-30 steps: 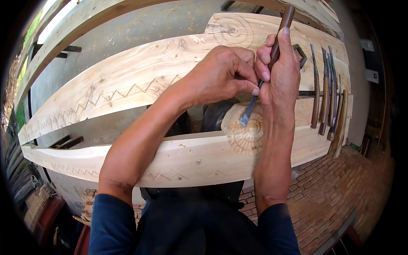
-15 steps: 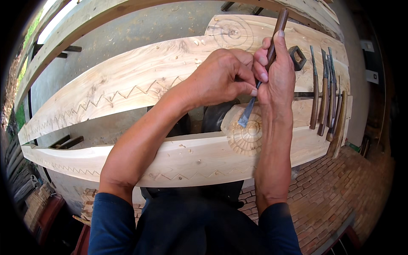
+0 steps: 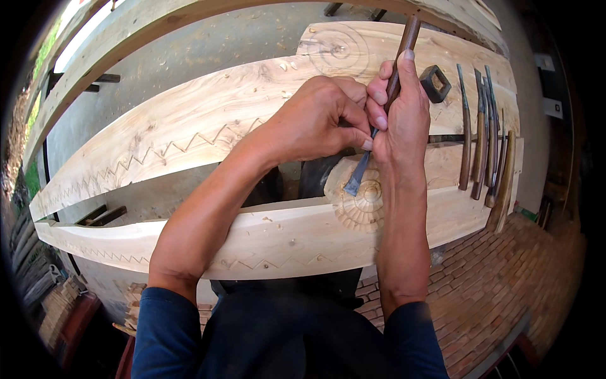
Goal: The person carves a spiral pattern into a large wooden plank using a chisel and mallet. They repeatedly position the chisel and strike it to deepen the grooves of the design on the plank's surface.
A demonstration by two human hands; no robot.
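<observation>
A chisel with a dark wooden handle (image 3: 410, 33) slants across the work, its flat metal blade (image 3: 358, 177) pointing down at a carved round rosette (image 3: 361, 205). My right hand (image 3: 404, 107) is wrapped round the handle, thumb up along it. Lower down, my left hand (image 3: 331, 120) pinches the chisel's shank between thumb and fingers. The rosette, with rings and scalloped edge, belongs to the near pale plank (image 3: 284, 237); my right forearm covers part of it. Whether the blade's edge touches the wood I cannot tell.
Several wooden-handled chisels (image 3: 480, 132) lie in a row at the right, beside a thick wooden stick (image 3: 503, 183). A dark hollow block (image 3: 435, 84) sits on the far plank (image 3: 189, 120), which bears zigzag lines and drawn circles. Wood chips (image 3: 284, 65) are scattered about.
Both hands and the chisel have shifted slightly left together, and the blade tip now points at the rosette's upper left edge. The grip is unchanged.
</observation>
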